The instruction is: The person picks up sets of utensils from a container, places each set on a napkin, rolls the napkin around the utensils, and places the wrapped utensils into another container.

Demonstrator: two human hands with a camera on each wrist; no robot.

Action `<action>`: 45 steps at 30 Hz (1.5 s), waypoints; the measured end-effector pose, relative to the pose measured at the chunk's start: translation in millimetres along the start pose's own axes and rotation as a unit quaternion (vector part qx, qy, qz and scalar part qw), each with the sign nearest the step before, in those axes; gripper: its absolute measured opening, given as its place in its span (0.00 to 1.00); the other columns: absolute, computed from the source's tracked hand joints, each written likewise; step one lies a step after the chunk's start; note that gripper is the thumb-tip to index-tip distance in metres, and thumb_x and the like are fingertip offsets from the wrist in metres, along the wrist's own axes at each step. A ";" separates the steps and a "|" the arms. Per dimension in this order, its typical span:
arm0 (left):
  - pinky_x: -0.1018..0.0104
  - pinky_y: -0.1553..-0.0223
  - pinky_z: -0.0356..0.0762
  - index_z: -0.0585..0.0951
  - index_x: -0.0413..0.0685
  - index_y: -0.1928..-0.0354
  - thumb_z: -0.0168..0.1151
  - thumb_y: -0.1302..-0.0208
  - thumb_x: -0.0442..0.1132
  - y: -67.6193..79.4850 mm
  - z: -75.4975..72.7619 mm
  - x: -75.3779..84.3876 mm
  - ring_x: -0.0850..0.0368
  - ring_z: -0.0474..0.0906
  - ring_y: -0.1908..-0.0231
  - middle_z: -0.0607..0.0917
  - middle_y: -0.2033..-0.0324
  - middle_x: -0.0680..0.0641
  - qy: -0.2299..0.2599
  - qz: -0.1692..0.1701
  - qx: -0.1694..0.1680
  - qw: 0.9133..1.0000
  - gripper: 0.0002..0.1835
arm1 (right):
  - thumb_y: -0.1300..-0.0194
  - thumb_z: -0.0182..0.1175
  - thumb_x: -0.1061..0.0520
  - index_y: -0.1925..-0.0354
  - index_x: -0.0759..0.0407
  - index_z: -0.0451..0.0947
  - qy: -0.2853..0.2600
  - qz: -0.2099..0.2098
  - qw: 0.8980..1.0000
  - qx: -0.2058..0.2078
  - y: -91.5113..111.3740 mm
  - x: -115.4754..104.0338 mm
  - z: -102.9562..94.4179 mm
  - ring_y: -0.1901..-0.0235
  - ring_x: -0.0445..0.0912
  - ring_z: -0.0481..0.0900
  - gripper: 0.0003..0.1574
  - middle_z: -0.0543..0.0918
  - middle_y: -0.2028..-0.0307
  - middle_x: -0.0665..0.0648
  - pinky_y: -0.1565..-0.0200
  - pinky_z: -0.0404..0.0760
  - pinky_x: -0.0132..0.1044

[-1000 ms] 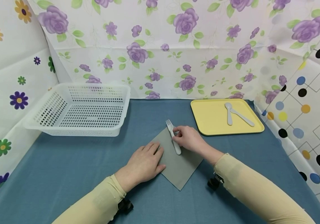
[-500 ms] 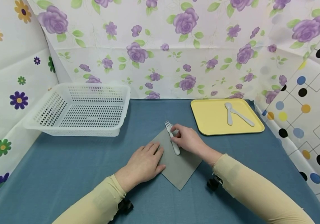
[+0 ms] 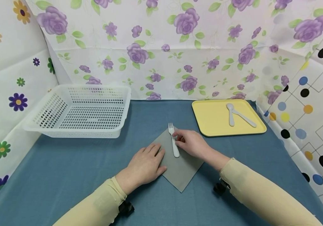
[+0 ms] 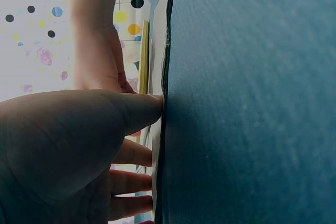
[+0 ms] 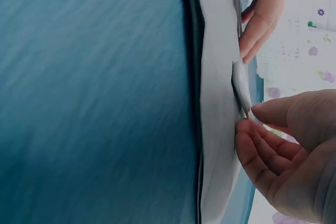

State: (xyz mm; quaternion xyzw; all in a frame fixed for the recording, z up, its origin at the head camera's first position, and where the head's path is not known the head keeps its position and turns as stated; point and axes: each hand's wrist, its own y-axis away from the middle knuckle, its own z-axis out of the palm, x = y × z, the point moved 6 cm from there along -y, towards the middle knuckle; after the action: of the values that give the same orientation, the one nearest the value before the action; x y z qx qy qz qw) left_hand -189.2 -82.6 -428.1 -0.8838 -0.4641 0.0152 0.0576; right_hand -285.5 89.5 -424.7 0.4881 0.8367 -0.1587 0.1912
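Observation:
A grey folded cloth napkin (image 3: 181, 175) lies cornerwise on the blue tablecloth, one corner toward me. On its upper half is a light grey fork (image 3: 174, 147), tines pointing away and just past the napkin's far corner. My left hand (image 3: 144, 166) rests flat on the napkin's left side, thumb and fingers spread; in the left wrist view its thumb (image 4: 144, 111) presses the napkin's edge. My right hand (image 3: 191, 142) pinches the fork between thumb and fingertips from the right. In the right wrist view the fork's handle (image 5: 240, 85) extends from those fingertips.
At the back right a yellow tray (image 3: 210, 117) bears a small grey spoon (image 3: 231, 114) and another grey utensil (image 3: 246, 118) crossing near it. A white perforated basket (image 3: 113, 132) stands at the back left. Patterned cloths hang behind and at both sides.
The fork has turned to point more straight away from me, its handle end shifting left. My right hand has moved slightly with it; the left hand has stayed in place on the napkin.

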 end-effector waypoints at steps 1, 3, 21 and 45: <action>0.44 0.31 0.78 0.81 0.41 0.26 0.69 0.21 0.58 0.0 0.0 0.0 0.39 0.74 0.26 0.79 0.28 0.36 0.000 0.000 0.001 1.000 0.34 | 0.23 0.70 0.62 0.40 0.57 0.88 0.012 -0.015 1.000 0.006 2.1 -0.7 -0.4 0.64 0.43 0.84 0.16 0.89 0.58 0.53 0.61 0.85 0.41; 0.44 0.32 0.78 0.81 0.41 0.26 0.69 0.21 0.58 0.1 0.1 0.1 0.39 0.74 0.27 0.79 0.28 0.36 0.000 0.001 0.003 1.000 0.34 | 0.24 0.71 0.64 0.40 0.58 0.88 0.041 -0.049 0.998 0.018 6.9 -2.0 -0.9 0.63 0.44 0.84 0.17 0.88 0.58 0.54 0.61 0.86 0.41; 0.44 0.31 0.78 0.80 0.42 0.25 0.68 0.21 0.58 0.0 2.3 -0.2 0.39 0.73 0.26 0.78 0.27 0.36 -0.002 -0.003 -0.009 1.000 0.34 | 0.27 0.75 0.63 0.32 0.59 0.86 0.133 -0.148 0.980 0.022 26.0 -5.5 6.2 0.38 0.57 0.86 0.27 0.86 0.36 0.62 0.41 0.87 0.50; 0.44 0.31 0.78 0.80 0.42 0.25 0.68 0.21 0.58 0.2 0.7 -0.2 0.39 0.74 0.26 0.79 0.28 0.36 -0.003 0.001 -0.001 1.000 0.34 | 0.25 0.74 0.60 0.31 0.58 0.85 0.134 -0.142 0.980 0.018 20.8 -13.4 14.2 0.38 0.54 0.85 0.27 0.86 0.36 0.60 0.42 0.87 0.48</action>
State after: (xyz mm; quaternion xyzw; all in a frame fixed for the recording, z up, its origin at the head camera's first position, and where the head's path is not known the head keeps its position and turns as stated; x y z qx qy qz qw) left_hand -189.2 -82.7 -428.8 -0.8842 -0.4635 0.0181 0.0554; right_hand -258.8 82.8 -432.4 0.3842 0.9127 -0.1326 0.0434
